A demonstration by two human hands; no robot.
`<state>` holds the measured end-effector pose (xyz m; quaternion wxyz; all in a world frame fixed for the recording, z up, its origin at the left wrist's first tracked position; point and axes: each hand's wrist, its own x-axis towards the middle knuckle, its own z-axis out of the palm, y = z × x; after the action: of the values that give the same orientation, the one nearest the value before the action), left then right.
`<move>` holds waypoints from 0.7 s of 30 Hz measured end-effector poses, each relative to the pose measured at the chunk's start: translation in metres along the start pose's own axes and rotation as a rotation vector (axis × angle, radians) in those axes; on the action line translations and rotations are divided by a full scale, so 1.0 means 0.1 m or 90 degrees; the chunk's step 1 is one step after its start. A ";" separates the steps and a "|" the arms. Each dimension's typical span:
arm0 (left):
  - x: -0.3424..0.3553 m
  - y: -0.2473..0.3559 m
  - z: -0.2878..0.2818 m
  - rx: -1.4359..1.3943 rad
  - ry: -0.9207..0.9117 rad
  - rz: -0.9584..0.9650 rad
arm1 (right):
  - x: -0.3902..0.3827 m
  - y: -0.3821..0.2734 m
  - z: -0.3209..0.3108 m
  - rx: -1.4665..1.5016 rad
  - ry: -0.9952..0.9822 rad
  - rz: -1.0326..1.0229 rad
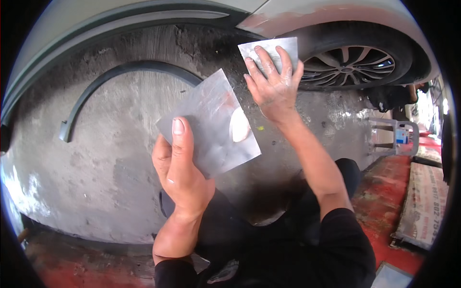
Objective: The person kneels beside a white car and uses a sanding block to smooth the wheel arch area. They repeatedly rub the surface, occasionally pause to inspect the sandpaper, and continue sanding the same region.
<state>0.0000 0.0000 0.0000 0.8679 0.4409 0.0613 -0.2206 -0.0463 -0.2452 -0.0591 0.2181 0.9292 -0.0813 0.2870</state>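
Observation:
My left hand (180,177) grips a square grey metal plate (206,129), its thumb on top and its fingers underneath. A blob of whitish putty (239,125) sits near the plate's right edge. Farther off, my right hand (276,91) holds a smaller metal spreader (292,50), with its fingers spread across the face; the thumb's hold is partly hidden. White residue coats those fingers. This spreader lies just below the pale car body panel (326,18), which carries pinkish smoothed patches, and beside the wheel (345,67). Whether it touches the panel I cannot tell.
A curved dark wheel-arch trim (129,66) lies on the grey concrete floor (120,182) at left. Grey plastic stool (413,137) stands at right, near a dark bundle (391,97). A printed panel (422,201) rests on the red floor (379,201). My knees are close below.

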 end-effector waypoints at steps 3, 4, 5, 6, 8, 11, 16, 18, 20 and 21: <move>0.10 0.21 0.01 -0.079 0.024 -0.026 | 0.24 0.14 -0.28 0.016 0.006 -0.092; 0.10 0.18 -0.08 0.008 0.067 0.061 | 0.29 0.18 -0.41 0.060 -0.004 -0.094; 0.16 0.17 -0.18 0.038 0.090 0.081 | 0.32 0.23 -0.53 0.104 -0.015 -0.095; 0.21 0.18 -0.27 0.069 0.110 0.099 | 0.31 0.34 -0.70 0.250 -0.033 -0.033; 0.49 0.26 -0.44 0.032 0.116 0.024 | 0.24 0.40 -0.92 0.802 -0.065 0.279; 0.75 0.13 -0.59 -0.017 0.055 -0.034 | 0.11 0.20 -1.14 1.513 0.069 0.640; 1.04 -0.11 -0.58 -0.008 -0.011 -0.049 | 0.10 0.06 -1.13 1.271 -0.053 0.571; 1.11 -0.21 -0.52 -0.004 -0.027 -0.054 | 0.09 0.17 -1.08 0.770 -0.137 0.394; 1.14 -0.34 -0.50 -0.030 -0.032 -0.059 | 0.25 0.31 -1.12 0.324 -0.118 -0.066; 1.17 -0.41 -0.53 -0.044 -0.030 -0.060 | 0.28 0.36 -1.10 0.178 -0.125 -0.198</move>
<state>0.0910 -0.0180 -0.0973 0.8726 0.4018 0.0690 -0.2691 -0.0877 -0.2282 0.0509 0.1195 0.9752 0.0826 0.1669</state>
